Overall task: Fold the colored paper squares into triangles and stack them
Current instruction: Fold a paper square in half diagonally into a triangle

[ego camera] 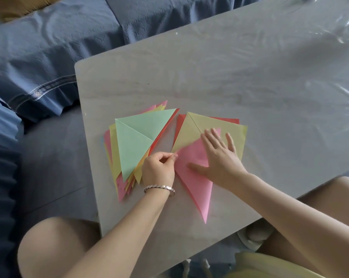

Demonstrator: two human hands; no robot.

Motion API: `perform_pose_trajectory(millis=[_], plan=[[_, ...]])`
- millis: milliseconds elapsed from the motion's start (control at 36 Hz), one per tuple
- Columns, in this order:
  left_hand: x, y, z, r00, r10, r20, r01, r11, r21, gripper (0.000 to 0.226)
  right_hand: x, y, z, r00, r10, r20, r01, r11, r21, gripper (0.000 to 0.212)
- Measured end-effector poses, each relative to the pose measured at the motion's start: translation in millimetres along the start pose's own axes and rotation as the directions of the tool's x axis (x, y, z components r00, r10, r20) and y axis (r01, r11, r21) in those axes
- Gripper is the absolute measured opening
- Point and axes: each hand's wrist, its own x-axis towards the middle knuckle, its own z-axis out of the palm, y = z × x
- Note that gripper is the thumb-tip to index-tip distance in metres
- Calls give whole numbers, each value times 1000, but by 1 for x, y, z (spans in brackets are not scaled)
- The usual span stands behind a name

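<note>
A pink paper [195, 183], folded into a triangle, lies on the table in front of me with its tip toward the near edge. My right hand [219, 155] lies flat on it, fingers spread and straight. My left hand [159, 167] pinches the pink triangle's left corner between thumb and fingers. Under the pink paper lies a yellow square [197, 125] on top of red sheets [225, 119]. To the left is a stack of folded triangles topped by a green triangle [137, 137].
The grey table [230, 77] is covered with a clear plastic film and stretches away to the right. A blue sofa [49, 47] stands behind and left of it. My knees show below the table's near edge.
</note>
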Motion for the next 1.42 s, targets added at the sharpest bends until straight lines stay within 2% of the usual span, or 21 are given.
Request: perform_pose_trajectory(millis=[111,361,667,1278,1417], plan=[[0,0,-1,1000,-7,19,7,1000,-22,7,-2,5,3,995,-80,68,83,995,-52,88],[2,-3,-1,1000,-7,28,8,998,-55,6,-15,24,-4,978,-134,162,144,988,-56,97],[2,-3,-1,1000,-9,19,10,999,-48,4,-23,26,-7,957,-181,227,201,977,-72,127],[2,-4,1,1000,3,13,-3,999,-38,6,-65,-6,2,897,-188,399,258,957,-130,119],[3,-5,0,999,11,31,-9,997,-70,7,-69,1,3,887,-218,408,276,957,-89,131]])
